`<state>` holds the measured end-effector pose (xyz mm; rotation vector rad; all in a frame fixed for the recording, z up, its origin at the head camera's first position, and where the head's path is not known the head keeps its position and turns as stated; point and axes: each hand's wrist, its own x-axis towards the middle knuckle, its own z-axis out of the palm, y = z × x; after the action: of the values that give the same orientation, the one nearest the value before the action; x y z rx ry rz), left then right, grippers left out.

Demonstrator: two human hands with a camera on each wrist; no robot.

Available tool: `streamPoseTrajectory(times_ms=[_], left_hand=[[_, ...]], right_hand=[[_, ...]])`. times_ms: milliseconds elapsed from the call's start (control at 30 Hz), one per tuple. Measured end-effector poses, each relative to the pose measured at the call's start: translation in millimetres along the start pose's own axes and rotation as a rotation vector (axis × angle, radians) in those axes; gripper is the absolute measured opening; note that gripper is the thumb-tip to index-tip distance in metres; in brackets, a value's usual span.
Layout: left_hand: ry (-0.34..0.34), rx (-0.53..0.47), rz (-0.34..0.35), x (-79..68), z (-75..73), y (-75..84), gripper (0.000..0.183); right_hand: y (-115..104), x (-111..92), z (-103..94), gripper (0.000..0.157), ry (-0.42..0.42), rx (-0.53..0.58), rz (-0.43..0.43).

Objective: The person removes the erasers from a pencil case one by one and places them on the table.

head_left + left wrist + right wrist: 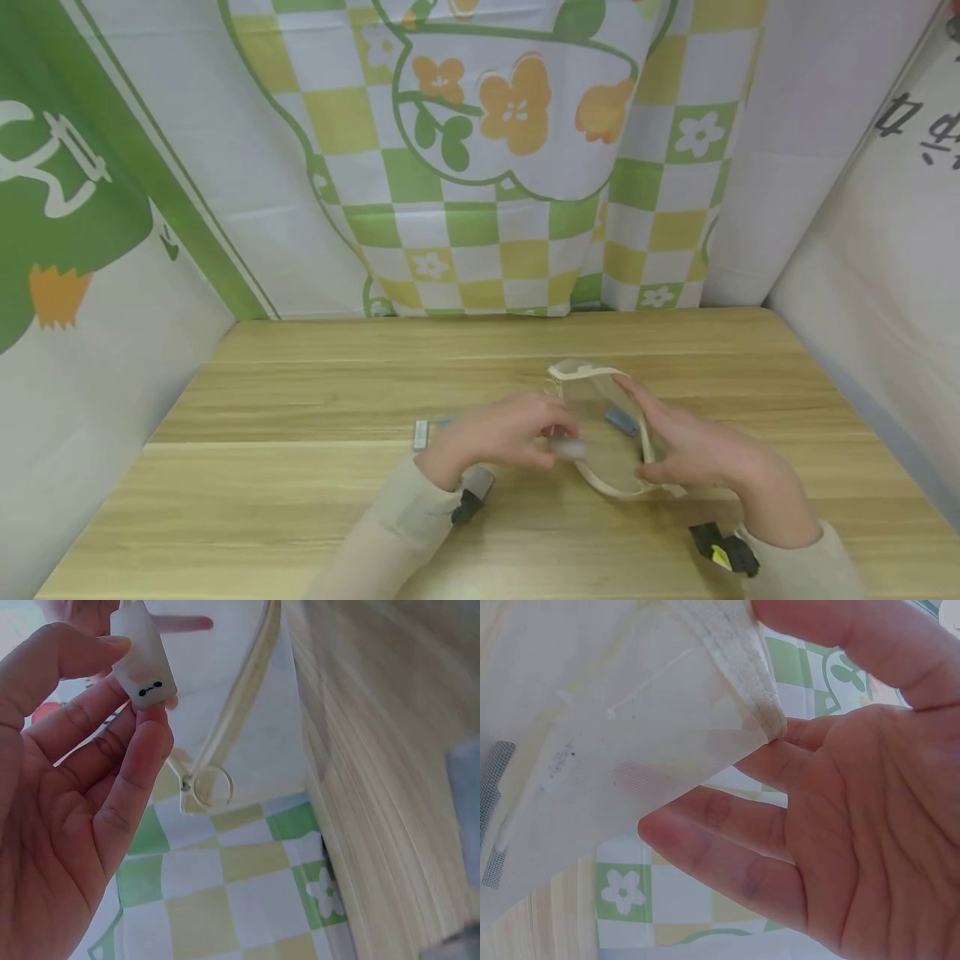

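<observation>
Left grip [506, 432] pinches white block [146, 664] with printed face; right grip [693, 448] holds translucent pouch [600, 467], right of frame centre.

The surface [262, 508] has a pale wood grain that runs from side to side, and its far corners are rounded. Behind it hangs a white cloth [517, 258], printed with green and yellow checks and orange flowers. The left wall covering [90, 225] is green and white; the right wall covering [862, 275] is whitish, with dark characters. The light is soft.
</observation>
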<state>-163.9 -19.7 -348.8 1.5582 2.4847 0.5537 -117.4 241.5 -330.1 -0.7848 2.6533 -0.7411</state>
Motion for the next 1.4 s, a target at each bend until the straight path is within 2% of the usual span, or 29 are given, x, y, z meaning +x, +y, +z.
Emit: streamPoseTrajectory(times_ms=[733, 1400], left_hand=[[0.025, -0.077, -0.137, -24.8, -10.0, -15.2, 0.037], [0.041, -0.04, -0.208, -46.0, -13.8, -28.4, 0.034]], right_hand=[[0, 0, 1.5, 0.108, 0.021, -0.037, -0.017], [-3, 0, 1.4, 0.108, -0.008, -0.008, 0.001]])
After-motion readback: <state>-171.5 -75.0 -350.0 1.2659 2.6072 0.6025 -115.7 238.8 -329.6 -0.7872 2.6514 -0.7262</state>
